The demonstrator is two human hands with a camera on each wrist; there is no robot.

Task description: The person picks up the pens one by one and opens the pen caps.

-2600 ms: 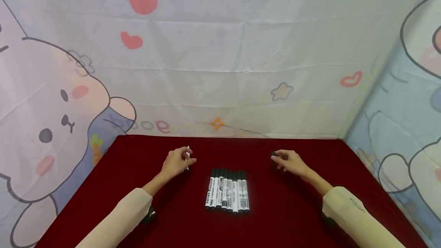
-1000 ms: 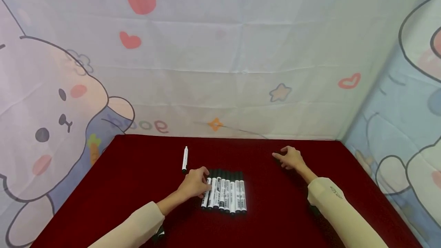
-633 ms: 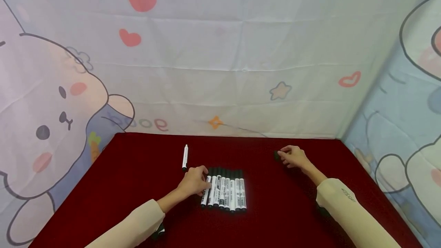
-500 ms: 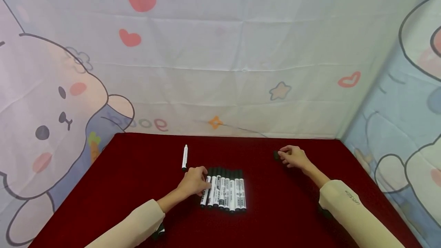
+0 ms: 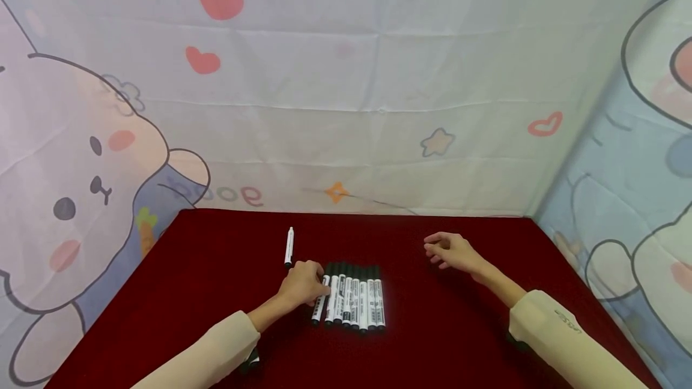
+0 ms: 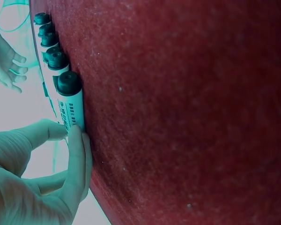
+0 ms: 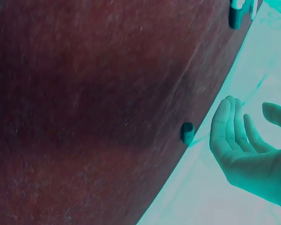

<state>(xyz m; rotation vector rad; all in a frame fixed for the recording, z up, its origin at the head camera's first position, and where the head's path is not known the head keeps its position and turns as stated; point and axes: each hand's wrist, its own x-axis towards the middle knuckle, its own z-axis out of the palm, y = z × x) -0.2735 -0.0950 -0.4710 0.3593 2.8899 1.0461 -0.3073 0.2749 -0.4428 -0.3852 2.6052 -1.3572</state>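
The thumb and fingers of the person's left hand [image 5: 303,283] are pinching one white-barrelled, black-capped marker pen [image 6: 72,103], the leftmost of eight lying side by side at lower centre of the head view, its near end spread slightly from the next. The other seven markers [image 5: 355,302] lie close together, black caps away from the person. Over at right of centre I see the right hand [image 5: 456,254], fingers loosely bent, thumb apart, gripping nothing. The right wrist view shows one short black cylindrical cap [image 7: 188,133] near the cloth's edge, apart from that hand. A single white marker with a black near end [image 5: 289,248] lies alone, left of centre. Under everything spreads one dark red cloth [image 5: 189,287]; behind hangs a pale printed fabric backdrop [image 5: 324,77] with three hearts.
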